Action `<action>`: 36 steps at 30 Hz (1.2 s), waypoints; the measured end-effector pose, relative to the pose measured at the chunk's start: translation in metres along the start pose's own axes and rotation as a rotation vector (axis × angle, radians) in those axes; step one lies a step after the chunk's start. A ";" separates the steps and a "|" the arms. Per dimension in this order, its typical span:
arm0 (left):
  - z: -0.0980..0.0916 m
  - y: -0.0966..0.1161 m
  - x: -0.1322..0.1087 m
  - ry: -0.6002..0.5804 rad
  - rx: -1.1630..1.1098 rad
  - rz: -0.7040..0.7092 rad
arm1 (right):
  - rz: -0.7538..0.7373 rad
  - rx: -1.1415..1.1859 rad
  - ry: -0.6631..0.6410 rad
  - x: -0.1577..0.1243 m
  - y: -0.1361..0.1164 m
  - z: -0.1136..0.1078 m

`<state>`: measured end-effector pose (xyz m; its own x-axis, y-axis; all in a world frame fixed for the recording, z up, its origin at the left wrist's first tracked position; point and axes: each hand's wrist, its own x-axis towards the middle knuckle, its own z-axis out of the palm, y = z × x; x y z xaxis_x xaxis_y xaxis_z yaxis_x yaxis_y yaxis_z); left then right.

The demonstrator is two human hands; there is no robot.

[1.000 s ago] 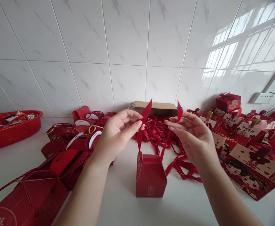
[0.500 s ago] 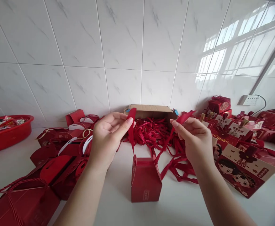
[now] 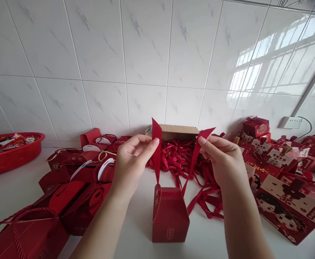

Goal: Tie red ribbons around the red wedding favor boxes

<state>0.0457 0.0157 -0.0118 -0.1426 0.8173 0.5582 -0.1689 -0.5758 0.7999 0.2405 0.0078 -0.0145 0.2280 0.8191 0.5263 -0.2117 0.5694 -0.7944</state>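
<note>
A small red gift box [image 3: 170, 215] stands on the white counter [image 3: 213, 237] in front of me. A red ribbon [image 3: 156, 151] runs through its top, with one end up each side. My left hand [image 3: 132, 162] pinches the left end between thumb and forefinger, above and left of the box. My right hand [image 3: 223, 160] pinches the right end [image 3: 197, 147], above and right of the box. Both ends point upward.
Loose red ribbons [image 3: 181, 156] lie piled before a cardboard box [image 3: 177, 131] at the wall. Flat red bag blanks [image 3: 73, 180] lie at left, a red basin [image 3: 10, 153] far left. Printed red boxes [image 3: 286, 205] crowd the right, below a wall socket [image 3: 292, 122].
Both hands kept their pinch on the ribbon ends and shifted slightly; the left end now stands upright and the right end is drawn tauter above the box.
</note>
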 end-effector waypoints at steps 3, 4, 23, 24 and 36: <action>0.000 0.000 -0.002 0.006 0.065 0.022 | -0.027 -0.007 0.000 0.000 -0.001 0.003; 0.001 -0.001 -0.003 0.009 0.078 0.029 | -0.031 -0.006 -0.002 0.000 -0.002 0.004; 0.005 -0.001 -0.007 0.075 0.110 0.100 | -0.033 0.018 -0.011 -0.002 0.000 0.003; 0.005 -0.001 -0.007 0.077 0.110 0.103 | -0.037 0.013 -0.010 -0.003 0.000 0.003; 0.006 -0.001 -0.007 0.068 0.105 0.144 | -0.061 -0.003 0.003 -0.002 0.003 0.003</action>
<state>0.0527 0.0110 -0.0152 -0.2237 0.7216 0.6551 -0.0403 -0.6784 0.7335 0.2366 0.0079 -0.0170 0.2429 0.7826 0.5732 -0.1942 0.6182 -0.7617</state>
